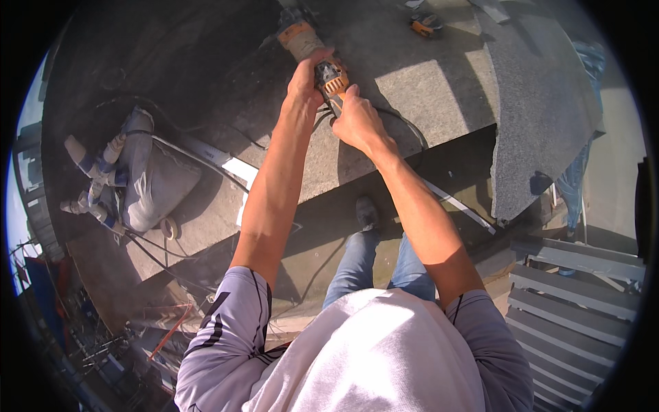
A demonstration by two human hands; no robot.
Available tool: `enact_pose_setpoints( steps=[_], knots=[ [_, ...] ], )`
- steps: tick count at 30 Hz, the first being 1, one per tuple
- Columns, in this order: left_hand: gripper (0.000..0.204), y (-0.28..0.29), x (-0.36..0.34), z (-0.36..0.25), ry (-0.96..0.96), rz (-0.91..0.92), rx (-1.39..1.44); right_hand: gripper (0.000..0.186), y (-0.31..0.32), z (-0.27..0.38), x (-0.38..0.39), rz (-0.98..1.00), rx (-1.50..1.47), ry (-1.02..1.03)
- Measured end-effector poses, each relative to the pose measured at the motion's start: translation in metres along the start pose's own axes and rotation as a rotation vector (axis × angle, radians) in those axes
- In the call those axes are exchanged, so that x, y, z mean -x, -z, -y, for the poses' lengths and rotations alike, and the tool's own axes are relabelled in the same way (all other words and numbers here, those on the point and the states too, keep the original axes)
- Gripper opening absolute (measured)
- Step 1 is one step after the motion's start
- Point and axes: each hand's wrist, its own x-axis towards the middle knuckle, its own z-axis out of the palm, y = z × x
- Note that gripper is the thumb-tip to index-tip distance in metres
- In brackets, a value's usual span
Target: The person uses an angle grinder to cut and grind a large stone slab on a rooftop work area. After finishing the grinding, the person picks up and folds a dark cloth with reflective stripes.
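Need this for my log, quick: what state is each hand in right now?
Left hand: closed around the body of the orange power tool.
Right hand: closed on the same tool, at its rear.

A broad grey concrete ledge [419,96], partly sunlit and partly in shadow, carried the things. On its left part sat a pale, bulging sack [154,189], with a tape roll [169,229] just beside its base. A white strip [237,168] and dark cable [406,125] lay across it; a small orange-and-black object [425,25] rested toward the far right.
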Motion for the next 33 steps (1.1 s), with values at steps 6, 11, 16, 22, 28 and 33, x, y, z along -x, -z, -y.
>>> enact_pose_setpoints(
  steps=[6,11,16,22,28,33],
  knots=[
    [0.029,-0.007,0.003,-0.004,0.020,-0.027,0.010,0.048,-0.003,-0.005,-0.006,-0.018,-0.016,0.025],
    [0.029,-0.008,0.005,-0.003,0.002,-0.037,0.018,0.047,-0.003,-0.003,-0.004,-0.011,-0.014,0.018],
    [0.027,-0.006,0.006,-0.001,-0.001,-0.019,-0.014,0.046,0.002,0.001,0.001,0.000,-0.007,-0.009],
    [0.027,-0.008,0.008,0.000,-0.002,-0.032,-0.002,0.047,0.003,0.001,0.000,0.020,0.011,-0.012],
    [0.028,-0.011,0.009,-0.002,0.016,-0.062,-0.018,0.046,0.002,0.001,-0.001,0.021,-0.001,-0.016],
    [0.028,-0.009,0.005,-0.004,0.009,-0.044,-0.019,0.045,0.000,0.001,-0.005,0.016,0.001,-0.020]
  ],
)
